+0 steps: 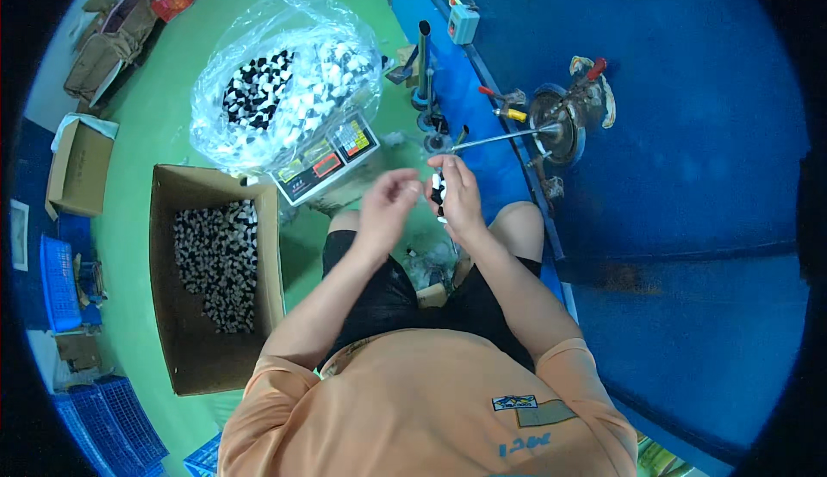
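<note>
In front of my lap, my right hand [465,199] is closed around several small black and white plastic pieces [439,191], which show along the inner side of its fingers. Just to its left is my left hand [387,210], with loosely bent fingers that are slightly blurred; I see nothing between them. A large clear plastic bag [340,24] full of loose black and white pieces [258,89] sits on a digital weighing scale [332,160] beyond my left hand. At my left stands an open cardboard box [194,339] holding a heap of similar pieces [215,253].
A blue work surface [689,193] lies along my right, bearing a round metal fixture [556,124] with coloured handles and a rod. An upright metal tube [424,55] and a switch box [463,24] are by its edge. Cartons [82,165] and blue crates [112,425] line the far left.
</note>
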`<state>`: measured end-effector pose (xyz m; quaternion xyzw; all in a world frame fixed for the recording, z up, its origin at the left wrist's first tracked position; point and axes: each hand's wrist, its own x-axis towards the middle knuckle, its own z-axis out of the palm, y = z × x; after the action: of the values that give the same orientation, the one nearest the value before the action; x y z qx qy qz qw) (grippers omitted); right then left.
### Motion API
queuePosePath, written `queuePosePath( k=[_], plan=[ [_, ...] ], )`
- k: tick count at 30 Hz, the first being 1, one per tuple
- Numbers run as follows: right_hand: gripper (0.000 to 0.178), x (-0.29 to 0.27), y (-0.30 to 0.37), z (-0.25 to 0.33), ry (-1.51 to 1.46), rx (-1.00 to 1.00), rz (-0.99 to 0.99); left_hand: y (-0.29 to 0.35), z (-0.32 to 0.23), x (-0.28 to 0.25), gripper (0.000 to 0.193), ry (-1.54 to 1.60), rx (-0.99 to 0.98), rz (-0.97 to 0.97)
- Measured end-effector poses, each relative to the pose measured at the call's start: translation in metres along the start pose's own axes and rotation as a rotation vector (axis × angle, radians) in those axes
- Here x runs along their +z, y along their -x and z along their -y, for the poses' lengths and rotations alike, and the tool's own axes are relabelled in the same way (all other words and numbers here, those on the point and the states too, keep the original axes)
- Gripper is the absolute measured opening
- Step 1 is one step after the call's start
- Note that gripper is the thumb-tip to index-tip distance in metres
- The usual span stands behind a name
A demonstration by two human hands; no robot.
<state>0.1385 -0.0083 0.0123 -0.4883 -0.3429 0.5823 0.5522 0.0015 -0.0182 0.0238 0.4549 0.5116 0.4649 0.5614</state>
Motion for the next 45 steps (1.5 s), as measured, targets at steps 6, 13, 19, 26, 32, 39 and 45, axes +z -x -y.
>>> queuePosePath(
  k=[6,13,19,26,32,39,45],
  plan=[
    [0.026,-0.009,-0.009,-0.014,0.425,-0.216,0.035,-0.024,0.011,0.000,0.016,-0.312,0.038,0.222],
    [0.023,-0.014,-0.003,-0.003,0.179,0.002,-0.081,-0.032,0.019,0.014,0.008,0.184,-0.039,0.046],
    [0.014,-0.016,-0.004,-0.007,0.097,0.008,-0.045,-0.038,0.005,0.022,0.015,0.281,-0.070,-0.002],
    [0.011,-0.015,-0.006,-0.010,0.121,-0.059,-0.058,-0.030,0.011,0.030,0.038,0.048,-0.018,0.084],
    [0.011,-0.017,-0.006,-0.008,0.110,-0.064,-0.091,-0.041,0.013,0.026,0.047,0.332,0.044,0.080],
    [0.012,-0.020,-0.003,-0.001,0.109,-0.081,-0.128,-0.045,0.004,0.028,0.053,0.289,0.034,0.105],
    [0.013,-0.011,-0.013,0.014,0.019,-0.082,-0.125,-0.052,-0.010,0.040,0.047,0.145,0.219,0.108]
  ],
)
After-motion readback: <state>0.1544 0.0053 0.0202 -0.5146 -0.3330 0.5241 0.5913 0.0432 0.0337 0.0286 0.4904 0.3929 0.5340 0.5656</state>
